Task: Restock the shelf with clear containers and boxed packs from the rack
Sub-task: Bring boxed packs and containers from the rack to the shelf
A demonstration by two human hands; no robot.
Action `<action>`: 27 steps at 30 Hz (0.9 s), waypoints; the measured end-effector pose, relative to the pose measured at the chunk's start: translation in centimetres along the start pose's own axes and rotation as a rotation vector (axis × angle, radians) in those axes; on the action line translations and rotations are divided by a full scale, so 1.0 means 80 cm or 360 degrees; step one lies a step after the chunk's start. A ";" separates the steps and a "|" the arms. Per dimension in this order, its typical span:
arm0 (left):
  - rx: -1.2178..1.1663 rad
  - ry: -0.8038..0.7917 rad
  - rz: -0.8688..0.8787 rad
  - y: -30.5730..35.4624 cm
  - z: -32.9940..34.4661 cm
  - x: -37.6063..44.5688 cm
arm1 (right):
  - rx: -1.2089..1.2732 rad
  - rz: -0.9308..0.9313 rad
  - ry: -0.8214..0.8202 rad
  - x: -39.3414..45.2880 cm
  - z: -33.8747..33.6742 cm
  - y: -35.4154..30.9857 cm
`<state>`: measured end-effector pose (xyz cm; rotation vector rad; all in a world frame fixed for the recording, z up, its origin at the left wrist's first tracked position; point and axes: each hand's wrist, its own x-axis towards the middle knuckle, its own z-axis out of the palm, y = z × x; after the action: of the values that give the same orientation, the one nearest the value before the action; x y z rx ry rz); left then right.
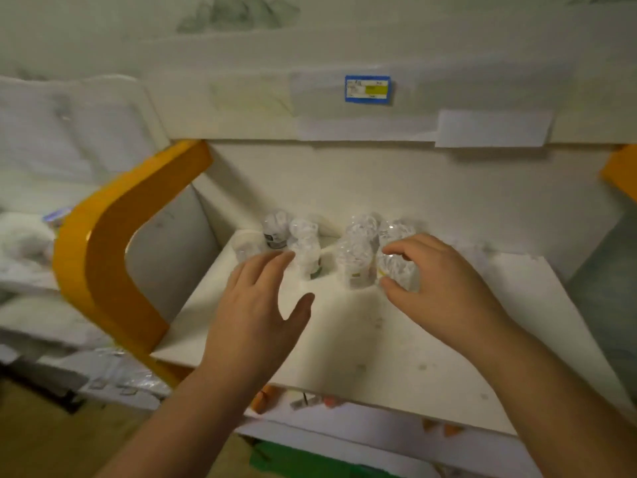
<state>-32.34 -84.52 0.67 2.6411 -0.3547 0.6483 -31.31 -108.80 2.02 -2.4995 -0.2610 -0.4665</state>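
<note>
Several clear containers stand in two clusters at the back of a white shelf board. The left cluster includes one with a dark label. My left hand hovers just in front of that cluster, palm down, fingers spread, holding nothing. My right hand curls thumb and fingers around the front right container of the right cluster. No boxed packs are visible.
An orange curved shelf bracket bounds the shelf on the left, another orange piece at the far right. A blue price tag is on the shelf edge above. Wrapped white goods lie left; a lower shelf sits beneath.
</note>
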 end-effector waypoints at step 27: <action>0.0217 0.0179 -0.0618 -0.507 -0.312 -0.171 | -0.0043 -0.0465 -0.0385 0.052 0.347 -0.503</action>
<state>-40.37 -35.65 1.54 2.6748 0.2392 0.7040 -31.42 -59.69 2.54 -2.5539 -0.7260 -0.2809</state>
